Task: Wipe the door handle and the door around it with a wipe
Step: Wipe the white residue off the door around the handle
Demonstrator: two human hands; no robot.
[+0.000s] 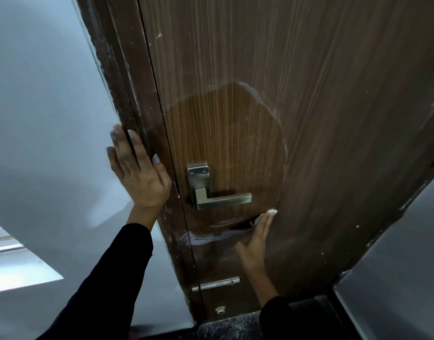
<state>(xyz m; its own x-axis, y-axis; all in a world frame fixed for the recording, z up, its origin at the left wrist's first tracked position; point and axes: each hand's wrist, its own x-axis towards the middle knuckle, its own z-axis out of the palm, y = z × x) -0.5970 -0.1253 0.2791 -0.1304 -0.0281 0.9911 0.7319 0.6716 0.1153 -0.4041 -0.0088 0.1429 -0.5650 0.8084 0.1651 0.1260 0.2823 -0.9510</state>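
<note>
The right hand (256, 238) presses a thin, limp white wipe (271, 212) flat under its fingers on the door (235, 119), just below the stiff metal handle (223, 198); the left hand (137, 173), spread open, braces the frame (127, 82).

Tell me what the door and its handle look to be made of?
The door looks like wood or wood-grain laminate: brown, with fine vertical streaks and a slight sheen where wiped. The handle looks like brushed metal, silver-grey and matte, with square edges and two screws in its plate.
</note>
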